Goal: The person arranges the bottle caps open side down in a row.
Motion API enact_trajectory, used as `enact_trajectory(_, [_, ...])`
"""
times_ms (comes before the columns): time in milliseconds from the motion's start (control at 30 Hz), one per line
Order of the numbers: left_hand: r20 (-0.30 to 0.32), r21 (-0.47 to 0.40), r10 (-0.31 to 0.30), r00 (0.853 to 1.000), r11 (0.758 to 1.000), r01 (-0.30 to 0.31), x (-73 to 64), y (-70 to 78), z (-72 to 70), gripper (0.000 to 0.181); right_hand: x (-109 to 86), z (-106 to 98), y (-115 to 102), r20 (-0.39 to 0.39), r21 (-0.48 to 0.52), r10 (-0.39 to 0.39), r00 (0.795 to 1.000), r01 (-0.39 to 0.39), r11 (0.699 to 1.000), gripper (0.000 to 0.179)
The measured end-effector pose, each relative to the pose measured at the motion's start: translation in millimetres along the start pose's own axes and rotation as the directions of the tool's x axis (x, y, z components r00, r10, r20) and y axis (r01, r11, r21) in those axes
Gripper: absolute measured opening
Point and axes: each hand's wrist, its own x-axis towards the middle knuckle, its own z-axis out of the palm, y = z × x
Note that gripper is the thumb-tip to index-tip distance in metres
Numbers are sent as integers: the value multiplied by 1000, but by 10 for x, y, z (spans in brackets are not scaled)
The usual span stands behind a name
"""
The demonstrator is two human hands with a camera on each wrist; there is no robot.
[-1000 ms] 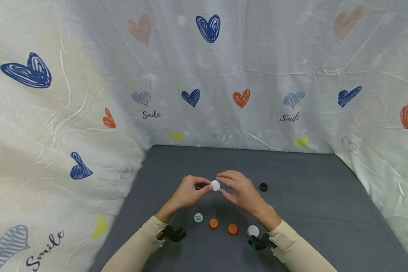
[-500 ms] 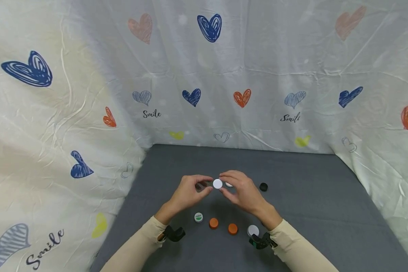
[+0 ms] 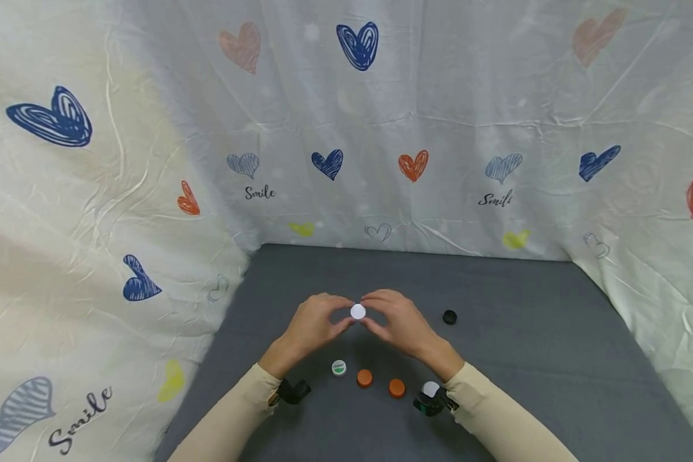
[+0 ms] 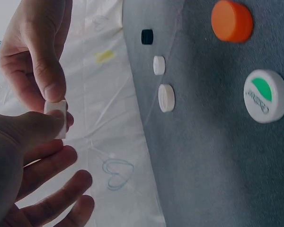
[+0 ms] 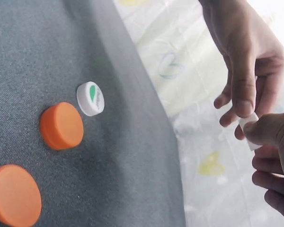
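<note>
A small white bottle cap (image 3: 357, 312) is held up between both hands over the grey table. My left hand (image 3: 314, 321) pinches its left edge with thumb and fingers. From the right, my right hand (image 3: 401, 324) pinches the same cap's other edge. In the left wrist view the white cap (image 4: 57, 113) appears edge-on, a thumb of each hand against it. The right wrist view has both thumbs meeting at the cap (image 5: 248, 135), with the other fingers spread loosely.
Nearer me lie a white-and-green cap (image 3: 339, 367), two orange caps (image 3: 364, 378) and a white cap (image 3: 430, 389) partly behind the right wrist camera. A black cap (image 3: 450, 317) lies right. Two white caps (image 4: 166, 98) show near it in the left wrist view.
Half a second ago the cap sat farther right, with the left fingertips slightly apart from it. The right hand and cap have shifted left, and both hands now meet at it.
</note>
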Motion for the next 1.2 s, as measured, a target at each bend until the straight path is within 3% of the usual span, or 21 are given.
enact_trajectory(267, [90,34,-65,994,997,62,-58,-104,48,24,80,278,44,107,-57,28,994,-21,998,26])
enact_trajectory(667, [218,160,-169,961,978,136,-189,-337,314,20,81,691,73,210,-45,48,977,-40,998,20])
enact_trajectory(933, [265,253,-176,948,961,108,-255,-422,478,14,51,891,75,245,-107,34,969,-8,994,15])
enact_trajectory(1067, [277,292,-169,946,953,84,-284,-448,556,9,34,971,78,278,-135,39,960,-1,991,11])
enact_trajectory(1200, [267,332,-167,949,940,72,-306,-465,609,14,34,1024,95,282,-151,45,958,-2,988,6])
